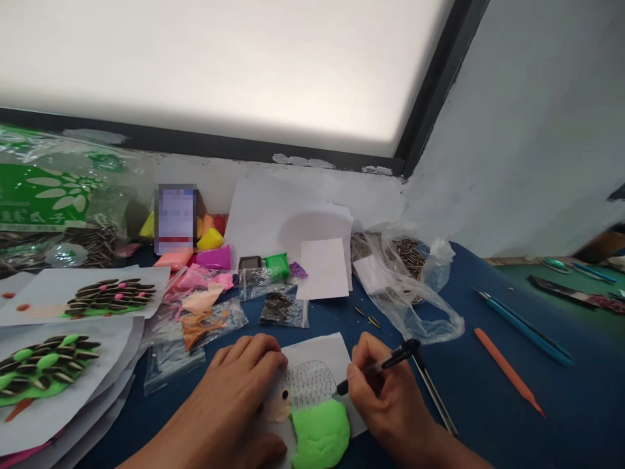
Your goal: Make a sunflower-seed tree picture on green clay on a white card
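Note:
My right hand (385,394) is closed round a black pen (375,366), whose tip touches the paper by a drawing. A white paper (328,346) lies on the table in front of me, with an outlined shape (308,383) full of small pen marks. Left of that shape is a beige clay piece (279,408) with a black dot. Bright green clay (321,433) covers the lower part of the paper. My left hand (239,397) rests over the paper's left side, fingers bent and thumb apart from them, near the beige clay.
Papers with seed-covered clay figures (39,371) are stacked at left. Clay packets (209,312), a phone (176,218) and blank paper (322,270) stand behind. A plastic bag of seeds (410,273) sits back right. An orange clay tool (508,371) and a blue tool (527,329) lie right.

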Available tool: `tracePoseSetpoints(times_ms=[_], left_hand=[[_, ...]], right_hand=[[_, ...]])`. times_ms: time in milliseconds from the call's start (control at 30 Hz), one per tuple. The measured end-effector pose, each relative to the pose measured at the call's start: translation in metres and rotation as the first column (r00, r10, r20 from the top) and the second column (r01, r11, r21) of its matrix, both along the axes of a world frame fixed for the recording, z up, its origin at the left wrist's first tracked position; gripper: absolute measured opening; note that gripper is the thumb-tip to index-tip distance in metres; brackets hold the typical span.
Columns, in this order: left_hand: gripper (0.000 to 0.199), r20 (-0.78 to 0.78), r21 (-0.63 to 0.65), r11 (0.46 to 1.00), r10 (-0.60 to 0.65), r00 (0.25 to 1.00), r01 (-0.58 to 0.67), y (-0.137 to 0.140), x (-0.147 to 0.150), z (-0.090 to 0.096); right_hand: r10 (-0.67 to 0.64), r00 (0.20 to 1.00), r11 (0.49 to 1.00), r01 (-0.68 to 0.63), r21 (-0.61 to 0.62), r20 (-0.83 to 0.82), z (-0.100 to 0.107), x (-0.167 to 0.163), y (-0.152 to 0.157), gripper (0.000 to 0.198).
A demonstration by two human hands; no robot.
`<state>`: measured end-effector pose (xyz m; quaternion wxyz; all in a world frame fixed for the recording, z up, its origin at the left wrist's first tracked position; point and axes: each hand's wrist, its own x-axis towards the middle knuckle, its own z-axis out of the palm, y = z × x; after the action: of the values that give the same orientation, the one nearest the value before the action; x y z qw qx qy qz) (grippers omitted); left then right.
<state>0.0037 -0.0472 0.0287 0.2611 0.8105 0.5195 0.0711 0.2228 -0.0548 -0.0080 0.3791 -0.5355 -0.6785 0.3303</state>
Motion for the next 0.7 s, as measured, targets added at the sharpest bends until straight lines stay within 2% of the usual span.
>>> tracePoseSetpoints(times_ms=[167, 367, 567, 700], left_hand=[[0.046, 0.01, 0.009, 1.0, -0.001, 1.0, 0.001, -0.002, 0.0, 0.002], [0.045, -0.002, 0.042, 0.999, -0.026, 1.0, 0.026, 0.0, -0.002, -0.002], [0.047, -0.001, -0.02, 0.999, -0.037, 0.999, 0.037, 0.001, -0.003, 0.002], [0.049, 0.027, -0.011, 0.998, -0.054, 0.998, 0.055, 0.001, -0.009, 0.0]], right_hand=[[-0.049, 0.996, 0.997, 0.045, -0.057, -0.074, 0.011, 0.004, 0.005, 0.024], [-0.008, 1.0, 0.997, 0.01, -0.072, 0.027, 0.018, 0.007, 0.01, 0.031], [-0.077, 0.997, 0.997, 0.077, 0.001, 0.03, 0.015, 0.005, 0.007, 0.028], [-0.063, 0.996, 0.998, 0.063, 0.002, 0.063, 0.023, 0.007, 0.013, 0.028]])
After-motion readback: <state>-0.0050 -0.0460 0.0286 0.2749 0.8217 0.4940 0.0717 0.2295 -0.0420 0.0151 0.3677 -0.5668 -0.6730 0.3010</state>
